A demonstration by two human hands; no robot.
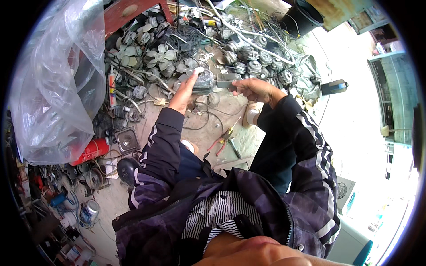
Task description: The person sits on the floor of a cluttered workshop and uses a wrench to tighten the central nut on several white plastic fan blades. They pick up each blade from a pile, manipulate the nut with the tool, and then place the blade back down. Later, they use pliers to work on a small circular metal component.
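Note:
In front of me, my left hand (pixel 185 92) grips a dark, rounded motor (pixel 204 82) from its left side, the thumb along its top. Level with it on the right, the fingers of my right hand (pixel 256 89) are closed on a grey, flat rectangular metal piece (pixel 224 83). The far end of this piece meets the motor's right side; whether it is a tool or a part of the motor I cannot tell. Below the hands, pliers (pixel 218 144) with red handles lie on the floor beside a dark-handled tool (pixel 234 149).
Beyond my hands spreads a heap of small motors (pixel 254 66), fan blades (pixel 161 55) and cables. Clear plastic sheeting (pixel 57 88) hangs at the left, near a sealant cartridge (pixel 112 90) and a red cylinder (pixel 90 151). A black bucket (pixel 301 18) stands at the far right.

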